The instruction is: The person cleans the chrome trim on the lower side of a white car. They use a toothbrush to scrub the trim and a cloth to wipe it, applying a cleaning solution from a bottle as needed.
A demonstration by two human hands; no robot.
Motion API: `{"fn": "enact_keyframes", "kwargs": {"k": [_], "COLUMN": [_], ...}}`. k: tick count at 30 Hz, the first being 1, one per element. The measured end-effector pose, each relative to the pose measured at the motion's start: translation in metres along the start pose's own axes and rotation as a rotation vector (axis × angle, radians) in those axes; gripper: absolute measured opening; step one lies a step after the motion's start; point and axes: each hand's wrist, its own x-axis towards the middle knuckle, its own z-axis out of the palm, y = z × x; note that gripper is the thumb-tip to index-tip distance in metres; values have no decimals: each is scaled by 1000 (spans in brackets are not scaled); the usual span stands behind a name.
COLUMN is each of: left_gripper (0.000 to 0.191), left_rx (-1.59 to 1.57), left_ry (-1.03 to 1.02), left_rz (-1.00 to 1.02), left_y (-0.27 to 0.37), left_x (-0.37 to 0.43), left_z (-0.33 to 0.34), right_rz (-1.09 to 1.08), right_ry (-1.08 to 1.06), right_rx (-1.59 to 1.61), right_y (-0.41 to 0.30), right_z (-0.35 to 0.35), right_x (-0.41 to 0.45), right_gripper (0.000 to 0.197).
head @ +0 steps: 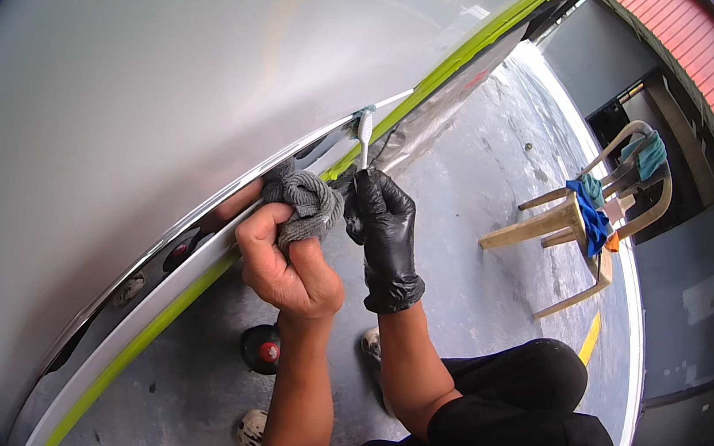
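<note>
My bare left hand (288, 261) grips a bunched grey ribbed cloth (306, 202), which rests against the chrome trim (189, 220) low on a glossy pale car body panel (168, 99). In a black glove, my right hand (387, 219) holds a white-handled toothbrush (365, 133). Its bristle end touches the trim, where a dark greenish smear surrounds it. Lime-green masking tape (476, 48) runs along the lower edge, below the trim, on both sides of my hands. The panel mirrors part of my left hand and the bottle below.
A black bottle with a red top (266, 351) stands on the grey floor (198, 403) near my feet. Over to the right is a tan plastic chair (531, 228) draped with a blue cloth (590, 218) and a teal cloth (646, 157). Plastic sheeting (423, 134) hangs under the taped edge.
</note>
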Motion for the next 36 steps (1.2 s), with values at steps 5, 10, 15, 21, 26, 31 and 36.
{"fn": "enact_keyframes", "kwargs": {"k": [5, 10, 15, 21, 26, 31, 36], "left_gripper": [21, 21, 22, 17, 17, 17, 17], "left_rx": [41, 53, -8, 5, -7, 22, 50], "left_ry": [-57, -63, -57, 24, 6, 33, -12], "left_rz": [-15, -25, -41, 47, 28, 86, 48], "left_y": [3, -2, -3, -9, -7, -9, -6], "left_x": [6, 5, 4, 7, 9, 14, 11], "left_z": [-12, -12, -12, -9, -10, -6, -11], "right_rz": [33, 11, -41, -138, -129, -50, -87], "right_ry": [10, 12, 38, 54, 40, 39, 32], "right_rx": [6, -88, -141, -90, -159, -214, -239], "right_y": [-6, -17, -9, -7, -10, -10, -7], "right_z": [-1, -5, -9, 6, 4, -6, -8], "right_x": [-3, -4, -4, -1, 3, -3, -3], "right_gripper": [24, 30, 30, 25, 26, 28, 28]}}
